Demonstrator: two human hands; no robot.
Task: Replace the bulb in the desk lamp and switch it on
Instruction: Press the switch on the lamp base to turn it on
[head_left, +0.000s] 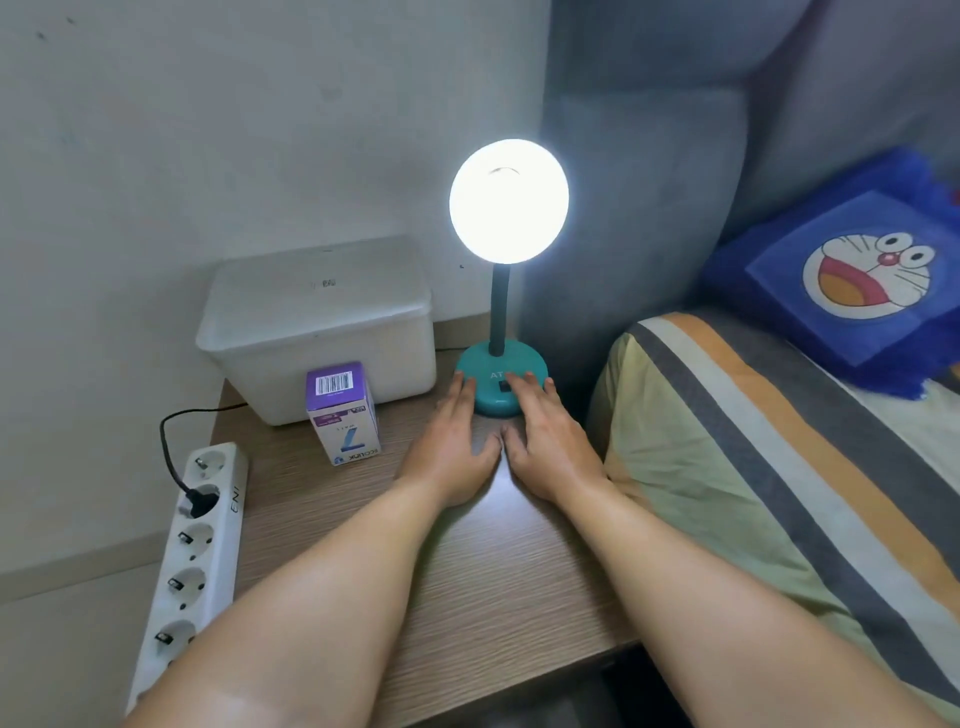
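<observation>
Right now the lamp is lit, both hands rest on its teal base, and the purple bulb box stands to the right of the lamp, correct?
Not quite. In the head view the purple bulb box stands left of the lamp, by the white container. The lamp is lit, and both hands, left and right, rest on its base.

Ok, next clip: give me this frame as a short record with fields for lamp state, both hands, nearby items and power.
lamp: desk lamp lit, bulb glowing
left hand: left hand flat on table, fingers touching teal base
right hand: right hand flat, fingers on base by the switch
nearby: bulb box upright, white tub behind it
power: power strip, one black plug in
held: nothing
</observation>
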